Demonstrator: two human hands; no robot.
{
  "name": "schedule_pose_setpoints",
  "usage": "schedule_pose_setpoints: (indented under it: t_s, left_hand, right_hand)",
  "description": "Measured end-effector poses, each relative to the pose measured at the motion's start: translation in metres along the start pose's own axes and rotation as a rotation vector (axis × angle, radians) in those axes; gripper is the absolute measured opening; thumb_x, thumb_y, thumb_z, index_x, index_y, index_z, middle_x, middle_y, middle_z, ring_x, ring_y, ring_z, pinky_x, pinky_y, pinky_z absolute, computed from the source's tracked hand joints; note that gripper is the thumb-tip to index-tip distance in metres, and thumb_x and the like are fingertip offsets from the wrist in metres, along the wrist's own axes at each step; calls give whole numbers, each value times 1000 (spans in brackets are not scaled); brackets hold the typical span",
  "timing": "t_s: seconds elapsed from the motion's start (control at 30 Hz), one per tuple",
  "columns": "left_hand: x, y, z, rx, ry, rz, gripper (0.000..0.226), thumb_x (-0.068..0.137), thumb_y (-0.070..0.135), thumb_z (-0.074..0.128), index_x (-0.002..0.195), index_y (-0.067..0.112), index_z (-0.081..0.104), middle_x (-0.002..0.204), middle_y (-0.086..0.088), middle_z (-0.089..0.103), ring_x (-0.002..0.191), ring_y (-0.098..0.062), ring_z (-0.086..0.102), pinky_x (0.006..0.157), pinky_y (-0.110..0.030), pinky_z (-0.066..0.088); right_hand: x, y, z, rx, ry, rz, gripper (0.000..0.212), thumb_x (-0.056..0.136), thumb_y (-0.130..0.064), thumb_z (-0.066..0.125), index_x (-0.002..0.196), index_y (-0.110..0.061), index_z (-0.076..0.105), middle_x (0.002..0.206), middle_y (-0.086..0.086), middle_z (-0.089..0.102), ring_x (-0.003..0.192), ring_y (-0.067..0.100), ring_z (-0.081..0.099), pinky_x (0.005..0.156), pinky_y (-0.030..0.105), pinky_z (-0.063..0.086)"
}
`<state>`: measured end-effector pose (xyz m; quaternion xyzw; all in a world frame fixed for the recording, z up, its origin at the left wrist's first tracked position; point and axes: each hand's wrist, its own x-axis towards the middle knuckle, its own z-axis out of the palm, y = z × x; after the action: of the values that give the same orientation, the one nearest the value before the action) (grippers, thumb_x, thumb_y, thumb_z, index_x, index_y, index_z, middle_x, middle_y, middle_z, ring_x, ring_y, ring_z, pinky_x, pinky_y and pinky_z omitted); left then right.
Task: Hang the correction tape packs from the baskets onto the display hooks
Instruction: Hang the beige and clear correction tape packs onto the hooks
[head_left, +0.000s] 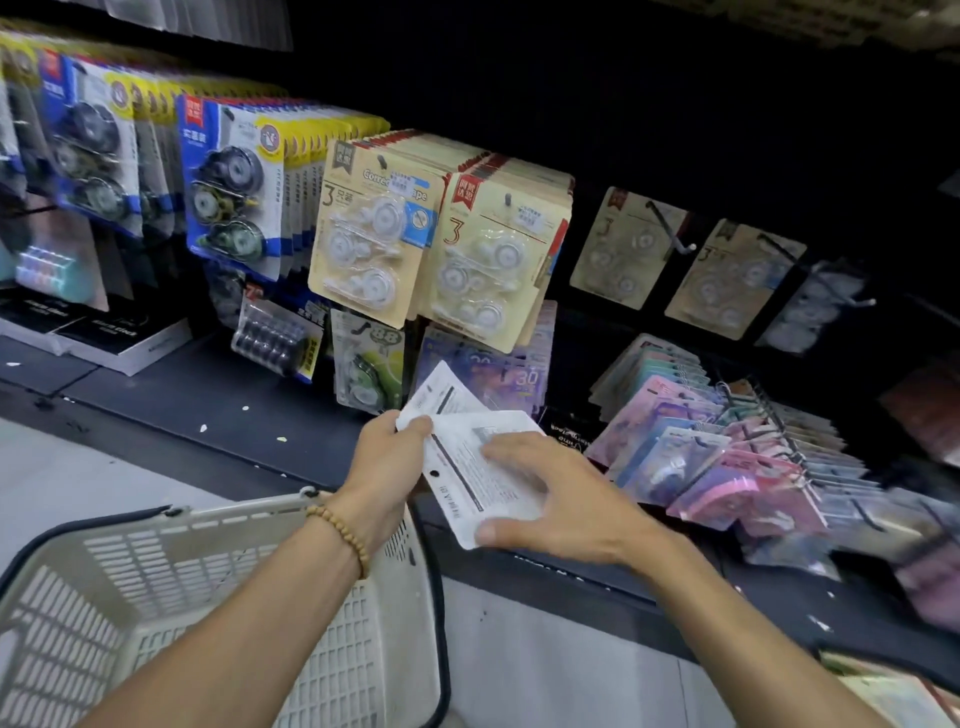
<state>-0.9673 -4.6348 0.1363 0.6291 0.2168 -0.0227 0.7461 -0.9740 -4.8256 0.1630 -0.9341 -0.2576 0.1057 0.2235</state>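
Both hands are on white-backed correction tape packs (470, 467), held just above the near edge of the dark shelf (208, 395). The left hand (382, 462) pinches the top left corner, and the right hand (558, 499) has its fingers (506, 451) spread over the front, thumb hooked under. A beige basket (171, 592) sits near left, with beige three-packs (493, 260) hanging on hooks behind.

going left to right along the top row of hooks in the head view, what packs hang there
blue-and-yellow packs → beige three-packs with a blue tag → beige three-packs with red ribbon label → two nearly bare hooks, a few beige packs each
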Motion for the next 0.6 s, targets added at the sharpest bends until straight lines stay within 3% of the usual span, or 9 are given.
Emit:
schedule_pose_setpoints:
  t_s: [0.07,0.1,0.17,0.23,0.3,0.4,0.5,0.57,0.6]
  left_hand:
    - [-3,0,5,-59,9,-12,17,103,10,50,101,9,66,102,-18,75,101,-41,70,93,-59,55]
    - [-4,1,7,-76,9,-19,17,104,10,49,101,9,66,103,-19,74,101,-40,71,92,-59,56]
    - [-6,2,9,-106,11,-24,16,104,11,49,101,8,65,104,-20,74,96,-38,71,87,-56,58]
    - [-4,3,9,-131,39,-17,18,105,13,48,102,7,64,100,-20,74,85,-34,70,68,-44,59]
    - [-3,2,10,-146,67,-3,22,106,18,47,99,7,64,92,-18,73,75,-30,68,50,-31,54]
    - [-7,1,13,-155,93,9,23,106,17,46,93,7,62,84,-16,71,63,-25,66,38,-24,48]
    - [-5,4,10,-110,146,8,23,104,17,46,92,8,63,88,-14,73,54,-24,70,42,-31,53]
    - [-2,7,2,0,154,27,24,105,19,45,98,6,63,97,-14,73,59,-29,74,56,-39,58]
    - [0,7,-2,73,148,41,25,105,21,45,102,4,62,100,-14,72,62,-30,75,64,-43,61]
  right_hand:
    - [-5,7,9,-41,-38,-14,112,59,-86,65,155,-36,36,160,-21,26,147,-1,19,122,24,14]
    - [-5,10,11,-73,14,-39,101,67,-77,65,154,-34,38,161,-16,28,149,3,22,123,26,16]
    - [-3,16,14,-149,148,-138,65,84,-43,57,147,-26,52,156,-2,44,145,17,39,122,32,28]
    - [-2,21,15,-254,269,-270,54,84,-18,49,136,-17,64,143,6,60,130,28,57,110,43,45]
    - [-2,23,14,-321,343,-366,49,85,-14,45,127,-11,70,132,9,67,117,31,66,96,47,56]
    - [-4,24,10,-347,413,-455,44,84,-4,49,122,-9,71,127,6,70,114,27,66,92,39,57]
    - [-8,32,5,-238,431,-422,40,84,2,61,116,-19,74,119,-4,73,109,17,67,93,30,54]
    - [-10,31,-6,35,443,-244,29,95,-3,60,98,-28,74,90,-17,71,85,2,65,77,27,53]
    - [-6,30,-14,169,457,-144,25,99,-9,60,83,-25,71,72,-18,62,69,-3,54,65,26,46]
